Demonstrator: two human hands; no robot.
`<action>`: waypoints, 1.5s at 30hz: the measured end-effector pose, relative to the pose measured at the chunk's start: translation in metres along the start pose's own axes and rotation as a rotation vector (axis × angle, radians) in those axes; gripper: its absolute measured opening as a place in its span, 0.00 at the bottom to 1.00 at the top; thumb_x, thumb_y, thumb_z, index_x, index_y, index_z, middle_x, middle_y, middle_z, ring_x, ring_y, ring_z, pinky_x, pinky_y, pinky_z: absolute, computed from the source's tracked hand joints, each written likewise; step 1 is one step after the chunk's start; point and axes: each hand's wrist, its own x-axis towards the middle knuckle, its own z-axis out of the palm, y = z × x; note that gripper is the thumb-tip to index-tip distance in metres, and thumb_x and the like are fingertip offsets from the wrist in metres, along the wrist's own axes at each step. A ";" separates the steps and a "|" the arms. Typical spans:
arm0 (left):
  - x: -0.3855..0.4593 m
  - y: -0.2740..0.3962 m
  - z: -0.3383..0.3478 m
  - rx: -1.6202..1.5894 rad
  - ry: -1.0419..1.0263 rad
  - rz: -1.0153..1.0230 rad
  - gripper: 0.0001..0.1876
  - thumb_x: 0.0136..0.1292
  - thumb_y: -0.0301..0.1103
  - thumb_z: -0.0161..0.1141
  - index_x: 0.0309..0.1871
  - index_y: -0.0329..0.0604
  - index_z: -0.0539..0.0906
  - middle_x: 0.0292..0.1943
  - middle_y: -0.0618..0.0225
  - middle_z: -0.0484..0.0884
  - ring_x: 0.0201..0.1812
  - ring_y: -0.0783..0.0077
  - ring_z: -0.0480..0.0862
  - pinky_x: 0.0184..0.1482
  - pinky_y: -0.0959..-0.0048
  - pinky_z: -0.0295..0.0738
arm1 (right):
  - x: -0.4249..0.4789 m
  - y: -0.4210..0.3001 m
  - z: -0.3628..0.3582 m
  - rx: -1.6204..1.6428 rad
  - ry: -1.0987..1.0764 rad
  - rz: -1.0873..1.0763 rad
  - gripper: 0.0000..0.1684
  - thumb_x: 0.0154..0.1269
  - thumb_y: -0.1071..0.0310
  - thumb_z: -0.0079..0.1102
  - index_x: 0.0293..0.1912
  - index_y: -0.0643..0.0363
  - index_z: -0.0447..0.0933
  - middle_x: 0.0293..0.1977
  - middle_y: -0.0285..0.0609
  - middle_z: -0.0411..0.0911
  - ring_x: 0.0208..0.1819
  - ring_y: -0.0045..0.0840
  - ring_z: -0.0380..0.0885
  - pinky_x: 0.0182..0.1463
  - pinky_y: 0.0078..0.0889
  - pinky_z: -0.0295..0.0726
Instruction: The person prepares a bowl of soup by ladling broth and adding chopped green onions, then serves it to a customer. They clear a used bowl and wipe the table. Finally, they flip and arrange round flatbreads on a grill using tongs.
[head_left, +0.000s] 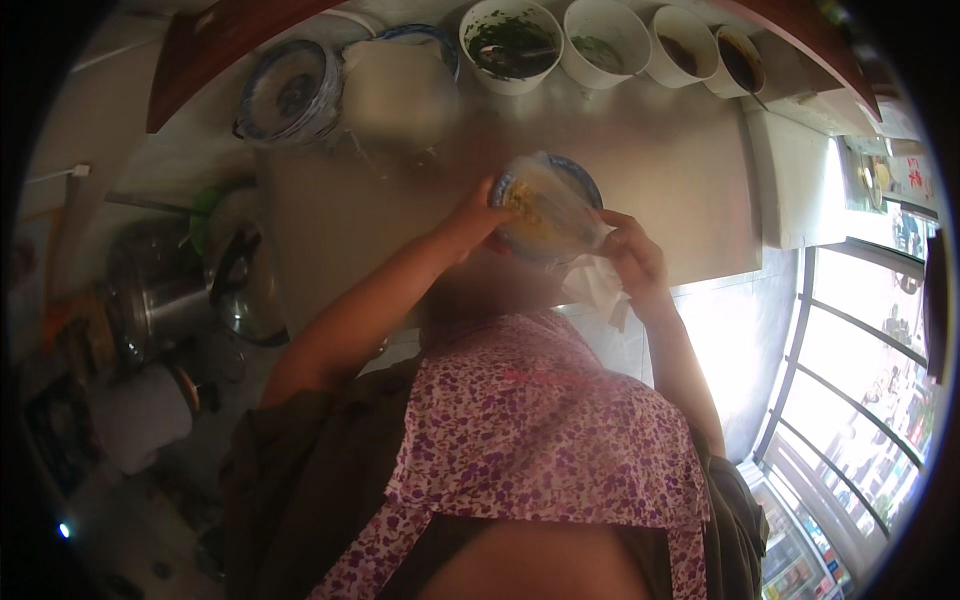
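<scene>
A blue-rimmed bowl (587, 178) is held up in front of my chest, above the near side of the counter. Clear plastic film or a thin bag (559, 199) lies over or in it, and yellowish bits of food (525, 204) show at its left part. My left hand (476, 221) grips the bowl's left side. My right hand (636, 251) pinches gathered plastic at the bowl's right edge. Whitish, crumpled sheet material (596, 285) hangs below that hand; whether it belongs to the same plastic cannot be told. Blur hides the bowl's inner details.
Along the counter's (697, 187) far edge stand a white tub of chopped greens (510, 46), a second white tub (606, 45) and two smaller tubs with dark contents (681, 46). Plastic-wrapped blue-rimmed bowls (289, 94) stand at the back left. A metal pot (169, 300) is at left.
</scene>
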 end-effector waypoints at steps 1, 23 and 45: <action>0.000 0.001 -0.002 -0.014 -0.008 -0.005 0.34 0.59 0.28 0.55 0.68 0.48 0.55 0.56 0.61 0.71 0.45 0.66 0.80 0.24 0.72 0.81 | -0.003 -0.003 0.000 0.097 0.072 0.085 0.04 0.67 0.74 0.49 0.35 0.62 0.73 0.37 0.33 0.75 0.44 0.16 0.71 0.48 0.19 0.69; 0.014 0.016 -0.029 -0.129 -0.032 -0.101 0.08 0.60 0.33 0.61 0.38 0.47 0.73 0.31 0.77 0.74 0.30 0.84 0.72 0.32 0.81 0.70 | 0.001 -0.011 0.021 -0.242 0.186 0.156 0.07 0.67 0.68 0.54 0.38 0.63 0.74 0.30 0.29 0.74 0.32 0.10 0.69 0.37 0.14 0.70; -0.018 0.033 -0.037 0.801 0.099 0.549 0.11 0.54 0.24 0.64 0.37 0.38 0.73 0.38 0.71 0.75 0.37 0.81 0.74 0.38 0.80 0.72 | 0.007 -0.033 0.003 -0.514 0.327 0.113 0.08 0.64 0.68 0.56 0.33 0.63 0.74 0.22 0.32 0.72 0.26 0.11 0.67 0.30 0.17 0.68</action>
